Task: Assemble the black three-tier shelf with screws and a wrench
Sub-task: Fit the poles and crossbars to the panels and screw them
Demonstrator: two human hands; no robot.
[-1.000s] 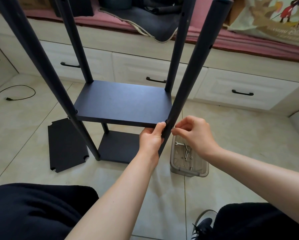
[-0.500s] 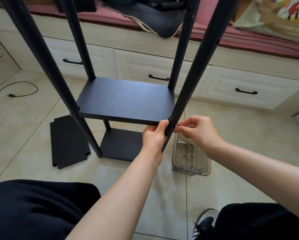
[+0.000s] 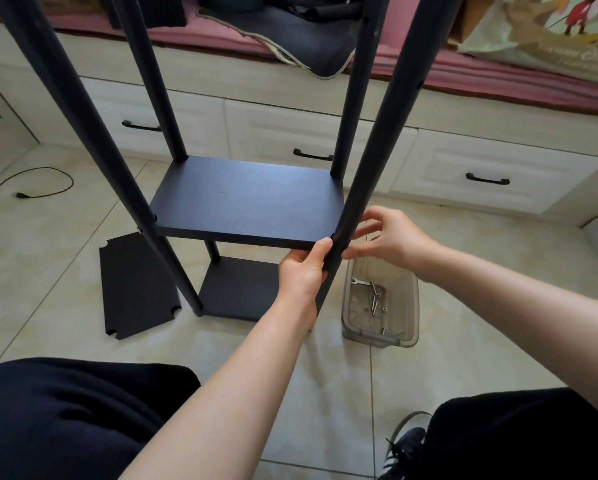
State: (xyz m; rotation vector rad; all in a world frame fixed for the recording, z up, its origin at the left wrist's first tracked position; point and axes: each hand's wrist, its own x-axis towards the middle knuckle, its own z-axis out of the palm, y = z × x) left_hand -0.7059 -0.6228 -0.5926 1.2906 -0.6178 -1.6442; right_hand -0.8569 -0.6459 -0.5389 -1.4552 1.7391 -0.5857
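A black shelf frame (image 3: pixel 249 202) stands on the tiled floor (image 3: pixel 463 271) in the middle of the scene, its four poles rising out of the top of the view, so their upper ends are cut off. Its middle board (image 3: pixel 245 199) sits between the poles, with the bottom board (image 3: pixel 238 292) on the floor beneath it, partly hidden. A third loose board (image 3: pixel 136 285) lies flat on the floor to the left, just beside the near left pole. Behind the frame runs a row of white drawers (image 3: pixel 481 168) under a pink cushion (image 3: pixel 498 77). The person's dark-clothed legs fill the near edge, with one black shoe (image 3: pixel 403 452) at the lower right. The left hand (image 3: pixel 301 271) reaches forward, forearm extended, and grips the near right corner of the middle board from below, thumb up against the near right pole (image 3: pixel 387 133). The right hand (image 3: pixel 387 237) comes in from the right, its fingers loosely spread and lightly curled, fingertips touching the far side of that pole at the corner joint; whether it pinches a screw there cannot be made out, since the pole hides the contact. Just right of the frame, a clear plastic tub (image 3: pixel 380 334) on the floor holds a small wrench (image 3: pixel 358 281) and several loose screws (image 3: pixel 375 299).
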